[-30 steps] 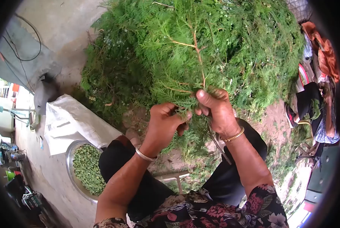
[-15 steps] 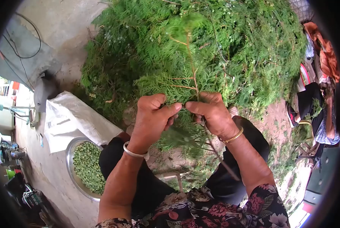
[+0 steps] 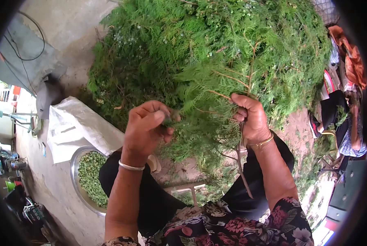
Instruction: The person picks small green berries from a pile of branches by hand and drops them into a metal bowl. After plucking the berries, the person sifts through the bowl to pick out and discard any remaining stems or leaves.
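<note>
My right hand (image 3: pixel 253 119) is closed round the brown stem of a leafy evergreen branch (image 3: pixel 250 80). Flat green sprays spread from it to the left, and its bare lower end hangs past my wrist over my right leg. To the left of the sprays is my left hand (image 3: pixel 144 127), its thumb and fingers curled together. Something small and blurred, perhaps greenery, shows at those fingertips. Beyond both hands rises a large heap of cut evergreen branches (image 3: pixel 150 49), with pale small cones among the leaves.
A metal basin (image 3: pixel 74 178) holding many small green cones (image 3: pixel 94 178) stands on the floor by my left knee. Behind it lies a white woven sack (image 3: pixel 85 127). At the right sits another person (image 3: pixel 335 108) near a dark green box (image 3: pixel 347 186). A cable (image 3: pixel 40 33) lies upper left.
My hands have moved apart: the left one back to the left, the right one rightward with the branch. The branch's top has swung to the right.
</note>
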Action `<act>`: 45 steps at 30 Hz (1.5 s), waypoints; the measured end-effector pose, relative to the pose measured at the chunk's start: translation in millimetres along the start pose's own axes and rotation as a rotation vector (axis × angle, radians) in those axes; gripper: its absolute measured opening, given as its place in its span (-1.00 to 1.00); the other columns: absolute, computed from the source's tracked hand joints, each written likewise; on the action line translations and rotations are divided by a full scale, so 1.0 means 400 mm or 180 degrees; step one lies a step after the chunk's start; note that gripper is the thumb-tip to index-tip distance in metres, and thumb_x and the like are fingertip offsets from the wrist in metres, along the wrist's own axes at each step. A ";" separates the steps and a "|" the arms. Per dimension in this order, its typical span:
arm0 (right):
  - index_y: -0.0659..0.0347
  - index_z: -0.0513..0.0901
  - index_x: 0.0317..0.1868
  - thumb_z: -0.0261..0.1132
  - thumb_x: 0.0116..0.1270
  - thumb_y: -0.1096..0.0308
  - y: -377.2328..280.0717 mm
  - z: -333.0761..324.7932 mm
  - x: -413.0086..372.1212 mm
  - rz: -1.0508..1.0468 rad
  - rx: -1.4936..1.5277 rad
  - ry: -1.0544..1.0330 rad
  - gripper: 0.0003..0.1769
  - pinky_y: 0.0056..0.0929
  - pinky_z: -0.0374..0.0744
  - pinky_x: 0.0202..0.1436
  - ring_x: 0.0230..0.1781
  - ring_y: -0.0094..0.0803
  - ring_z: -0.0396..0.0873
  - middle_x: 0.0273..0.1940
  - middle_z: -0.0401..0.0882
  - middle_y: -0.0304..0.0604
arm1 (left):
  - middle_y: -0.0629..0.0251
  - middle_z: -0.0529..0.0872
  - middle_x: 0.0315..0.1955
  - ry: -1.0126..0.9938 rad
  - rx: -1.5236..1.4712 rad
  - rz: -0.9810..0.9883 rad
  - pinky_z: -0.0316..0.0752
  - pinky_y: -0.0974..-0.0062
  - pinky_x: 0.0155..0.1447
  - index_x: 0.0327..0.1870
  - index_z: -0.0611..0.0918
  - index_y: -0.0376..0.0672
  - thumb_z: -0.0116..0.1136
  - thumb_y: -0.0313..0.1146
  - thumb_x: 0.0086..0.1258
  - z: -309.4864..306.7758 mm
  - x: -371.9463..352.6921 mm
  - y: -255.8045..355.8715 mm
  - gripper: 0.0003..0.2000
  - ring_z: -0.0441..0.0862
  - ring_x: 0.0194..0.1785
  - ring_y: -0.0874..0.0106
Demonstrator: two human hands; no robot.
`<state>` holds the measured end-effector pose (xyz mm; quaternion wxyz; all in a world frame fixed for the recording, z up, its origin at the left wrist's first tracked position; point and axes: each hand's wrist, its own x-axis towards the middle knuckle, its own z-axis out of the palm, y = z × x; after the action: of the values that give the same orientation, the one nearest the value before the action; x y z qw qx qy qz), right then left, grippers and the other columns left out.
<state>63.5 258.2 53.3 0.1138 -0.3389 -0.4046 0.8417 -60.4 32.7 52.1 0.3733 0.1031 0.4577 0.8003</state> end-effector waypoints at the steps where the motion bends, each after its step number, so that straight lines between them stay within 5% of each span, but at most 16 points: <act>1: 0.17 0.56 -0.35 0.30 0.17 0.45 0.000 0.000 -0.002 -0.0026 0.0035 0.0101 -0.93 -0.65 0.17 -0.60 -0.65 -0.70 0.14 -0.44 0.47 -0.40 | 0.05 0.64 -0.40 -0.0076 0.0122 -0.0160 0.37 0.63 -0.66 -0.25 0.54 -0.35 0.12 -0.41 0.26 -0.003 0.003 -0.010 -0.83 0.54 -0.54 0.49; 4: 0.17 0.56 -0.31 0.32 0.18 0.40 0.004 -0.011 0.007 -0.0077 0.0024 0.0189 -0.90 -0.67 0.17 -0.59 -0.61 -0.71 0.15 -0.38 0.49 -0.38 | 0.13 0.65 -0.37 -0.0031 0.0600 -0.0455 0.39 0.66 -0.59 -0.20 0.56 -0.34 0.14 -0.38 0.30 0.037 0.008 -0.020 -0.80 0.55 -0.50 0.51; 10: 0.20 0.58 -0.25 0.42 0.13 0.34 0.021 -0.021 0.019 0.0026 0.0211 -0.0203 -0.77 -0.69 0.21 -0.60 -0.63 -0.70 0.20 -0.40 0.53 -0.35 | 0.17 0.65 -0.35 -0.0231 -0.0380 -0.0723 0.49 0.64 -0.35 0.00 0.51 -0.43 0.05 -0.45 0.37 0.063 0.018 -0.068 -0.73 0.58 -0.38 0.51; 13: 0.33 0.57 -0.12 0.52 0.00 0.32 0.029 0.011 -0.007 -0.0423 -0.0960 -0.0797 -0.54 -0.73 0.33 -0.62 -0.62 -0.67 0.41 -0.38 0.61 -0.24 | 0.13 0.65 -0.33 -0.0334 -0.0342 -0.0538 0.51 0.63 -0.33 -0.01 0.51 -0.45 0.07 -0.51 0.34 0.069 0.025 -0.072 -0.75 0.61 -0.33 0.47; 18: 0.34 0.65 -0.35 0.45 0.09 0.38 0.038 0.063 -0.022 -0.0418 -0.1663 -0.0845 -0.79 -0.69 0.36 -0.62 -0.65 -0.65 0.42 -0.49 0.65 -0.21 | 0.14 0.65 -0.38 -0.0222 0.0423 -0.0170 0.51 0.64 -0.35 -0.08 0.53 -0.46 0.13 -0.58 0.27 0.098 0.039 -0.089 -0.77 0.63 -0.37 0.47; 21: 0.24 0.66 -0.41 0.31 0.14 0.50 0.049 0.070 -0.017 -0.0719 -0.1653 -0.0628 -0.99 -0.68 0.29 -0.64 -0.66 -0.71 0.37 -0.53 0.61 -0.32 | 0.18 0.64 -0.42 0.0008 0.0632 -0.0115 0.43 0.68 -0.46 -0.09 0.53 -0.46 0.13 -0.58 0.26 0.107 0.042 -0.092 -0.78 0.58 -0.46 0.53; 25: 0.23 0.65 -0.45 0.33 0.13 0.50 0.048 0.064 -0.005 -0.0495 -0.1254 -0.0458 -0.98 -0.66 0.29 -0.63 -0.63 -0.72 0.37 -0.53 0.59 -0.35 | 0.20 0.62 -0.43 0.0193 0.0364 -0.0534 0.29 0.72 -0.57 -0.12 0.54 -0.43 0.11 -0.59 0.27 0.091 0.040 -0.080 -0.82 0.47 -0.56 0.61; 27: 0.19 0.61 -0.49 0.33 0.12 0.51 0.040 0.073 -0.008 -0.0537 -0.1003 -0.0194 -0.93 -0.64 0.26 -0.63 -0.65 -0.70 0.32 -0.56 0.53 -0.38 | 0.23 0.59 -0.45 0.0911 0.0009 -0.0566 0.16 0.75 -0.61 -0.18 0.54 -0.36 0.10 -0.53 0.31 0.084 0.041 -0.077 -0.87 0.37 -0.59 0.66; 35: 0.07 0.47 -0.52 0.33 0.21 0.41 0.004 0.032 0.014 -0.0127 0.0185 0.0125 -0.79 -0.65 0.10 -0.65 -0.72 -0.69 0.07 -0.68 0.15 -0.50 | 0.19 0.58 -0.44 0.0484 -0.0533 -0.0679 0.23 0.69 -0.58 -0.25 0.54 -0.21 0.09 -0.28 0.38 0.049 0.024 -0.039 -0.83 0.39 -0.55 0.59; 45: 0.07 0.49 -0.45 0.36 0.20 0.40 0.014 0.052 -0.007 0.0235 0.0113 -0.0276 -0.82 -0.72 0.12 -0.69 -0.70 -0.78 0.09 -0.61 0.24 -0.54 | 0.24 0.65 -0.49 0.0297 -0.0514 -0.0887 0.36 0.63 -0.53 -0.14 0.60 -0.36 0.23 -0.49 0.19 0.086 0.028 -0.126 -0.77 0.53 -0.51 0.54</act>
<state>52.3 240.9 59.4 0.0711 -0.3147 -0.3814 0.8663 -25.3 78.1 28.5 0.4661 -0.0290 0.4186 0.7789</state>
